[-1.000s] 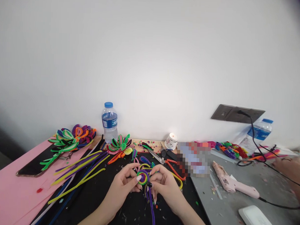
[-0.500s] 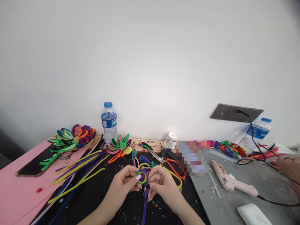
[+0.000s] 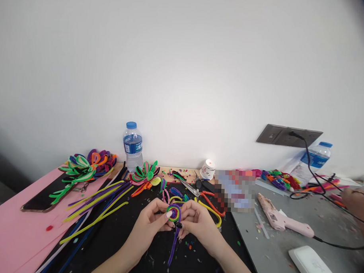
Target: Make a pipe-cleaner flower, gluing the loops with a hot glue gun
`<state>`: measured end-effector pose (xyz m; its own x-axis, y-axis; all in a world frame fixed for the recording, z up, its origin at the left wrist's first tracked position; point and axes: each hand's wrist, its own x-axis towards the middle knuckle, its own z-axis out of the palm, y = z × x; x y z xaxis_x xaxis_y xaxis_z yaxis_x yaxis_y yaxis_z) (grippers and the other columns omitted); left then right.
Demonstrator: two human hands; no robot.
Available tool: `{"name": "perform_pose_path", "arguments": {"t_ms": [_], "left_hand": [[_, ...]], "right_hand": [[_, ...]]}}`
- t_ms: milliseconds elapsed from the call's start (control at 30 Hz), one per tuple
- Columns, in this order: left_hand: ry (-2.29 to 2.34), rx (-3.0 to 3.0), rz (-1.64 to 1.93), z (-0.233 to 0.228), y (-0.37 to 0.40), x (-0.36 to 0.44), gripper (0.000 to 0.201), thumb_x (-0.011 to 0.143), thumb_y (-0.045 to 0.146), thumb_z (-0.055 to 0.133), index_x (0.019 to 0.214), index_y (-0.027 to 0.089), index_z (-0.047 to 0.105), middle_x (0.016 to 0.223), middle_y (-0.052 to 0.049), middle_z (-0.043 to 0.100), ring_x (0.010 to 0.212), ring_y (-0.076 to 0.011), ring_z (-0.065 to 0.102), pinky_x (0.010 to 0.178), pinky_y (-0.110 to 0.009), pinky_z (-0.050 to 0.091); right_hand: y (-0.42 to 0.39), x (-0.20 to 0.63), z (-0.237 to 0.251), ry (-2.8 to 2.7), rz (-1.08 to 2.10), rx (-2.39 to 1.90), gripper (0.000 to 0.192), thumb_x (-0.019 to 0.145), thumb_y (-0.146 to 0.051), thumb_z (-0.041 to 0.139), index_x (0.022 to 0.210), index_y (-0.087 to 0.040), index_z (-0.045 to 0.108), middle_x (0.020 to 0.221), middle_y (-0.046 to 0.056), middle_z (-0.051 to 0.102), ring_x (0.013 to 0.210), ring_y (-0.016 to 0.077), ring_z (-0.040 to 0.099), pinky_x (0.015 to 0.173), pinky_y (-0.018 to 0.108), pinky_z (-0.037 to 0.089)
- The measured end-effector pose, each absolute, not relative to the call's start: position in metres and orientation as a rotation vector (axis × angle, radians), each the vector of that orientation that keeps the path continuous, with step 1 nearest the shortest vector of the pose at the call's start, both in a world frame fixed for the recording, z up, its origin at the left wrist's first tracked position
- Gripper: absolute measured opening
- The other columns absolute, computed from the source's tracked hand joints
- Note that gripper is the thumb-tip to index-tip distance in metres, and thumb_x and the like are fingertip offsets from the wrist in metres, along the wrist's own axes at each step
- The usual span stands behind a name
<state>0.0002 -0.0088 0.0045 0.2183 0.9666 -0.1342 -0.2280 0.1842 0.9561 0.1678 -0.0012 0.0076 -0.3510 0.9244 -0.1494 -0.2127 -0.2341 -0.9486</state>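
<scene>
Between both hands sits a small pipe-cleaner coil (image 3: pixel 173 213), wound in green, yellow, red and purple rings. My left hand (image 3: pixel 150 221) pinches its left side with thumb and fingers. My right hand (image 3: pixel 197 222) grips its right side. A loose purple tail (image 3: pixel 172 245) hangs from the coil down over the black mat (image 3: pixel 130 238). Just beyond my fingers lie bent pink, yellow and orange pipe-cleaner pieces (image 3: pixel 207 207) and a pair of scissors (image 3: pixel 189 187).
Long yellow and purple pipe cleaners (image 3: pixel 98 207) lie at left beside a phone (image 3: pixel 41 199) on pink paper. Finished flowers (image 3: pixel 88 167), a water bottle (image 3: pixel 133 146) and a tape roll (image 3: pixel 207 170) line the wall. A pink glue gun (image 3: pixel 282 221) lies right; another person's hand (image 3: pixel 357 200) is far right.
The purple tail has swung from pointing down-right to down-left and looks shorter as it winds onto the coil. My hands have shifted slightly; the other person's hand drew back right.
</scene>
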Motion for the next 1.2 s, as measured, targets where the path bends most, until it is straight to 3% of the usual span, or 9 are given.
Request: {"name": "perform_pose_path", "arguments": {"t_ms": [433, 767, 1000, 1200], "left_hand": [[0.962, 1.041, 1.047, 0.003, -0.006, 0.002, 0.026, 0.068, 0.038, 0.068, 0.071, 0.017, 0.054, 0.063, 0.003, 0.057, 0.056, -0.0113, 0.055, 0.048, -0.02, 0.043], [1.057, 1.003, 1.027, 0.011, -0.009, 0.003, 0.026, 0.064, 0.038, 0.07, 0.069, 0.017, 0.056, 0.065, 0.002, 0.063, 0.063, -0.0138, 0.06, 0.062, -0.025, 0.048], [1.037, 0.986, 1.064, 0.006, -0.007, 0.002, 0.027, 0.062, 0.037, 0.072, 0.067, 0.017, 0.054, 0.062, 0.002, 0.061, 0.058, -0.0137, 0.06, 0.056, -0.024, 0.048], [1.033, 1.011, 1.054, 0.0, -0.004, 0.001, 0.024, 0.067, 0.033, 0.07, 0.068, 0.017, 0.052, 0.059, 0.003, 0.062, 0.055, -0.0115, 0.059, 0.054, -0.022, 0.047]], "right_hand": [[0.0, 0.168, 0.01, -1.165, 1.702, -0.998, 0.023, 0.057, -0.025, 0.077, 0.07, -0.012, 0.062, 0.057, -0.001, 0.063, 0.047, 0.0118, 0.061, 0.049, 0.024, 0.051], [0.0, 0.17, 0.011, -1.191, 1.625, -1.051, 0.02, 0.062, -0.026, 0.074, 0.071, -0.012, 0.063, 0.057, -0.001, 0.063, 0.047, 0.0108, 0.059, 0.049, 0.024, 0.049], [0.001, 0.169, 0.01, -1.229, 1.616, -1.037, 0.02, 0.062, -0.027, 0.074, 0.071, -0.013, 0.062, 0.058, -0.003, 0.06, 0.046, 0.0105, 0.057, 0.047, 0.023, 0.048], [0.003, 0.176, 0.008, -1.174, 1.575, -1.002, 0.023, 0.071, -0.033, 0.068, 0.083, -0.015, 0.062, 0.053, -0.006, 0.053, 0.038, 0.0045, 0.04, 0.037, 0.017, 0.032]]}}
